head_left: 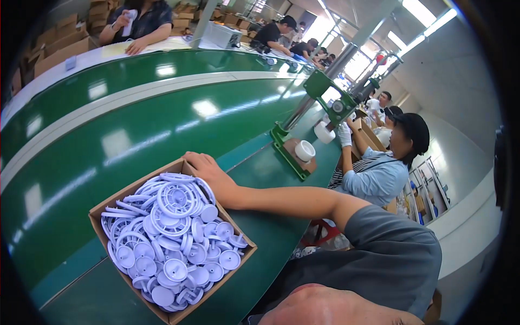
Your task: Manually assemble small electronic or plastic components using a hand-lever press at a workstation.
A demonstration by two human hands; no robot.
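An open cardboard box (246,252) stands on the green work surface at the lower left. It is heaped with pale lavender plastic parts: spoked wheel-like rings (177,200) towards the far side and small round discs with stems (176,270) towards the near side. My right arm reaches in from the right, and my right hand (214,176) grips the box at its far right corner, fingers bent over the edge. Part of the palm side is hidden. My left hand does not show.
A green hand press (319,84) with a white round part (305,150) on its base stands right of the box. Beyond it a gloved co-worker (374,162) sits. A green conveyor belt (162,130) runs along the far side, with another person (138,27) across it.
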